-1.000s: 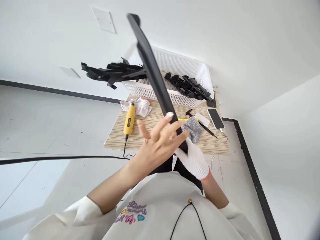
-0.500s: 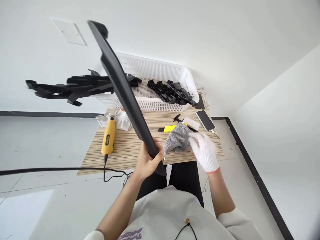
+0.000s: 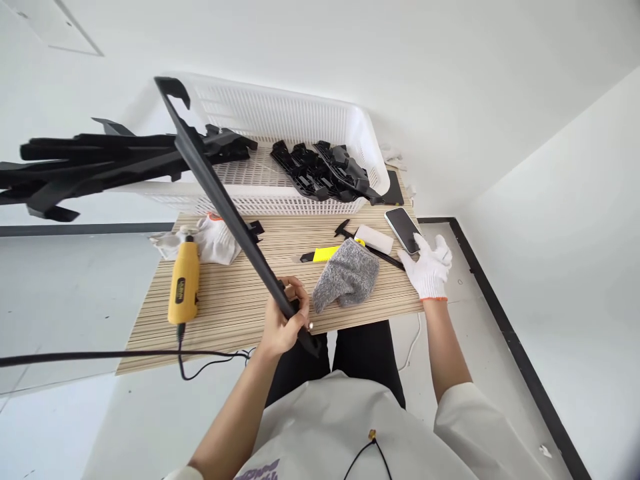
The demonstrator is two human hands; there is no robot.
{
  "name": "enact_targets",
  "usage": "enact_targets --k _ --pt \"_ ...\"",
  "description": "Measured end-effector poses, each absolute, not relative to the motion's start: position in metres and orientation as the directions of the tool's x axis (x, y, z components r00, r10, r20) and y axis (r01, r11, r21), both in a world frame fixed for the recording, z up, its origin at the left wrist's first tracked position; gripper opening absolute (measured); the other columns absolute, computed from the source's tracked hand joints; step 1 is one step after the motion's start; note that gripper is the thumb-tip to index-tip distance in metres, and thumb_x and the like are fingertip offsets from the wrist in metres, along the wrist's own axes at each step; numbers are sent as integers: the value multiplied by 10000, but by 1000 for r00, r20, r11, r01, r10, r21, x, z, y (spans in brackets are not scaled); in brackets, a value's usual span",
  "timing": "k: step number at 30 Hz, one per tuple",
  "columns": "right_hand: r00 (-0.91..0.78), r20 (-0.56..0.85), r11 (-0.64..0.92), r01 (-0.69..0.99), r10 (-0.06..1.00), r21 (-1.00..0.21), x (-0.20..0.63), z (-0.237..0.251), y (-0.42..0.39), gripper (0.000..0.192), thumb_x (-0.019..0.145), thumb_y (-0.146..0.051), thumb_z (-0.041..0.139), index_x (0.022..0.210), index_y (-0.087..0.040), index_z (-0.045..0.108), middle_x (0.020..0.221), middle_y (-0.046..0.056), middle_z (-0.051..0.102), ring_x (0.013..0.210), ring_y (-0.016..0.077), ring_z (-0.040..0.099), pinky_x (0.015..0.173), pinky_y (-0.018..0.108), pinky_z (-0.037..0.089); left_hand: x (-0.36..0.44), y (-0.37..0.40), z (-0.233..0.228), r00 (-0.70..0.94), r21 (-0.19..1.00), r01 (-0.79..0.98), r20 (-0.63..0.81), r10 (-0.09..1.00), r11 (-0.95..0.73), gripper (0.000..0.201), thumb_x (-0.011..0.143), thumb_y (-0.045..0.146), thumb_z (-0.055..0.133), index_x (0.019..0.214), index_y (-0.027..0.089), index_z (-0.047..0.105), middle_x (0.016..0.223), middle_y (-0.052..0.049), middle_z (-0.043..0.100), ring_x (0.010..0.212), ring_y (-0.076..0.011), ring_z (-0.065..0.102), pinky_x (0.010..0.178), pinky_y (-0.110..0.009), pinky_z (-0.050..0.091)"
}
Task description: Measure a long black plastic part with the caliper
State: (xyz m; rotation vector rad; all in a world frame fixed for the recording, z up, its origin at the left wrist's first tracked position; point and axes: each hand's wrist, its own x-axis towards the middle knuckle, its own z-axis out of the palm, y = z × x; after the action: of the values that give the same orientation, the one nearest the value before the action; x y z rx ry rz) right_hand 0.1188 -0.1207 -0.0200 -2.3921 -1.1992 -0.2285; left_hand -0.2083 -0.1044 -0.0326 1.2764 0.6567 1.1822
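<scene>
The bare left hand grips a long black strip near its lower end, tilting it up over the table. The gloved right hand rests spread open beside the phone, holding nothing; a grey glove lies between them.

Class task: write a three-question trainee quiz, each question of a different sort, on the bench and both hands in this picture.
1. True or false: the bare left hand grips the long black strip near its lower end.
2. Which is the gloved right hand nearest? A) yellow rotary tool B) phone C) white basket
3. Fill in: the grey glove lies on the striped ____.

Key
1. True.
2. B; its fingertips are at the phone's edge, though contact cannot be told.
3. Board.
</scene>
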Motion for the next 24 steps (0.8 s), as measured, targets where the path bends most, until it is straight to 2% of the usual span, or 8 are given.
enact_targets --k 3,5,7,10,14,17,20,24 --pt "570 419 -391 808 706 -440 106 -6 -131 464 863 -507 670 1242 -241 699 1489 166 470 1369 365 416 1121 606 344 -205 -106 -33 330 946 -300 225 917 -124 270 866 226 630 1072 249 457 695 80 502 418 -69 473 391 -194 425" --pt "464 416 -151 788 782 -596 81 7 -144 391 950 -452 545 1239 -229 686 1344 135 606 1259 284 563 1095 499 436 -199 -110 -31 347 949 -271 249 904 -158 260 886 244 624 1073 247 442 767 58 511 475 -81 518 437 -219 464" --pt "110 276 142 647 955 -749 48 17 -160 482 907 -483 607 1332 -257 623 1238 76 688 1143 253 661 1022 423 523 -189 -117 -22 366 953 -171 296 882 -249 245 898 247 623 1055 240 435 840 25 525 615 -116 587 564 -270 530" --pt "-303 69 229 532 950 -815 1 19 -182 618 755 -467 779 1324 -283 625 1123 31 739 1019 269 718 935 402 581 -171 -124 5 414 906 82 347 842 -415 242 911 286 638 1061 217 461 954 -40 557 855 -183 606 774 -359 541" --pt "84 98 46 477 992 -878 -12 10 -207 382 851 -387 658 1180 -196 686 980 102 760 926 280 738 868 422 600 -139 -112 44 636 798 -39 484 601 -601 320 1023 442 408 1235 207 456 1177 -133 571 1108 -252 561 940 -437 513" --pt "512 -17 -165 245 859 -955 12 9 -223 372 837 -368 675 1175 -213 675 853 46 742 719 211 713 718 369 615 -96 -86 51 774 788 -56 422 472 -613 470 1062 347 123 1435 229 383 1427 -149 502 1343 -248 463 1109 -471 423" --pt "752 -32 -181 117 658 -976 38 10 -236 448 789 -352 709 1208 -199 665 764 4 697 596 156 646 626 340 600 -45 -58 33 827 602 261 264 497 -755 520 1027 298 338 1528 163 360 1553 -193 395 1469 -334 319 1192 -545 288" --pt "805 33 -175 168 592 -970 54 7 -253 464 780 -365 704 1207 -184 676 647 -30 636 540 148 613 564 323 584 1 -31 -1 829 344 422 229 511 -839 559 958 206 446 1517 183 451 1609 -206 322 1520 -412 218 1192 -588 235"
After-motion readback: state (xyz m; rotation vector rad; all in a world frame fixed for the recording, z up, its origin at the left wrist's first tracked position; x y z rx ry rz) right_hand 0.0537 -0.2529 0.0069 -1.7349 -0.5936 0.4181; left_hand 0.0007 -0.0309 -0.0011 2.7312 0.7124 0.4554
